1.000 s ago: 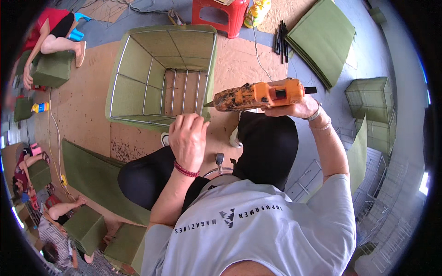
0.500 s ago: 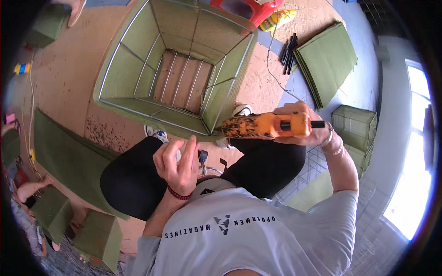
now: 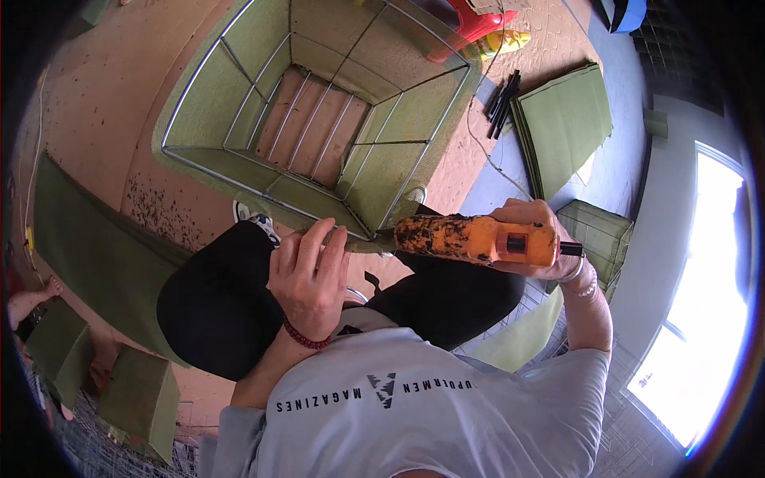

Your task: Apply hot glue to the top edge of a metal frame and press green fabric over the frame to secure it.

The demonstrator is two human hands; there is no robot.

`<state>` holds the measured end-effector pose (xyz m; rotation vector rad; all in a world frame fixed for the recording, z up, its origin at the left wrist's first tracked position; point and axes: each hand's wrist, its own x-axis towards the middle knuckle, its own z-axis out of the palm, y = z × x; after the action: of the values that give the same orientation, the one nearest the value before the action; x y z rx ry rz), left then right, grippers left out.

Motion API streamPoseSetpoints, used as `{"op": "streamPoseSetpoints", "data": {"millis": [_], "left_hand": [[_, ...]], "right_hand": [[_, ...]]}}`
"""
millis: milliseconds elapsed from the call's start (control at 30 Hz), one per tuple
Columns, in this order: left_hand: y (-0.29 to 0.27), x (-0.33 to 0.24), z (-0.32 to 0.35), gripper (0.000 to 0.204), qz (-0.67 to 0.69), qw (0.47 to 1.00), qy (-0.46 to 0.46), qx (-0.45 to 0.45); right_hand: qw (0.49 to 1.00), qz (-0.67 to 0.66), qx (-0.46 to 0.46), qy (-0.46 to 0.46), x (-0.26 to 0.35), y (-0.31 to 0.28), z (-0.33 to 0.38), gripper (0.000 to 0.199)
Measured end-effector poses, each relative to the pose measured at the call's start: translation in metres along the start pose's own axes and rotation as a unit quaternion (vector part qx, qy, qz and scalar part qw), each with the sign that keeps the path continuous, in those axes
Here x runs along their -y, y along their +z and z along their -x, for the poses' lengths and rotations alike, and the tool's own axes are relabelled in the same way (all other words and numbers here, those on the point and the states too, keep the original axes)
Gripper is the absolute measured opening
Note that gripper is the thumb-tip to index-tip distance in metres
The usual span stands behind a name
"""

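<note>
A wire-frame basket (image 3: 275, 194) lined with green mesh fabric (image 3: 203, 99) stands in front of my legs, its top facing me. In my right hand (image 3: 530, 227) is an orange glue gun (image 3: 446, 237), smeared with black, with a black glue stick (image 3: 570, 248) at its rear. The gun's front end is at the basket's near right corner. My left hand (image 3: 307, 275) is at the near rim, its fingers bent over the fabric edge; the thumb is hidden. A strip of that edge runs between the hand and the gun.
Stacked green panels (image 3: 562, 119) and black glue sticks (image 3: 502, 103) lie at the far right. A cord (image 3: 478, 143) runs from there toward the gun. At the left are a long green sheet (image 3: 96, 247) and green boxes (image 3: 139, 402). Beyond the basket are a red stool (image 3: 470, 28) and a yellow packet (image 3: 502, 44).
My left hand has moved forward onto the basket's near fabric edge. The glue gun has shifted slightly right and stays in my right hand. The view has turned a little.
</note>
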<state>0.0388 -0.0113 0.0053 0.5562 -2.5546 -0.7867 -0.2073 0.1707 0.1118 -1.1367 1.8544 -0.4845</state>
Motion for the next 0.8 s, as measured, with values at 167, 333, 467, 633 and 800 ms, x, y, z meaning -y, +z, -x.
{"op": "streamPoseSetpoints", "data": {"millis": [167,333,467,633,800], "left_hand": [[0.002,0.001,0.000,0.032,0.006,1.000,-0.001,-0.009],[0.001,0.002,-0.001,0.033,0.007,1.000,-0.003,-0.009],[0.001,0.002,-0.001,0.033,0.012,1.000,0.000,-0.004],[0.002,0.002,-0.001,0.034,0.022,1.000,-0.002,-0.002],[0.001,-0.002,-0.005,0.037,0.030,0.999,-0.017,-0.011]], "right_hand": [[0.999,-0.016,-0.048,0.011,0.005,0.003,0.004,0.039],[0.996,-0.021,-0.089,-0.007,0.000,0.006,0.007,0.036],[0.993,-0.031,-0.108,0.027,0.005,0.003,0.008,0.038],[0.990,0.069,-0.125,-0.003,-0.009,0.003,0.015,0.044],[0.990,0.052,-0.118,0.050,-0.035,0.005,0.027,0.049]]}}
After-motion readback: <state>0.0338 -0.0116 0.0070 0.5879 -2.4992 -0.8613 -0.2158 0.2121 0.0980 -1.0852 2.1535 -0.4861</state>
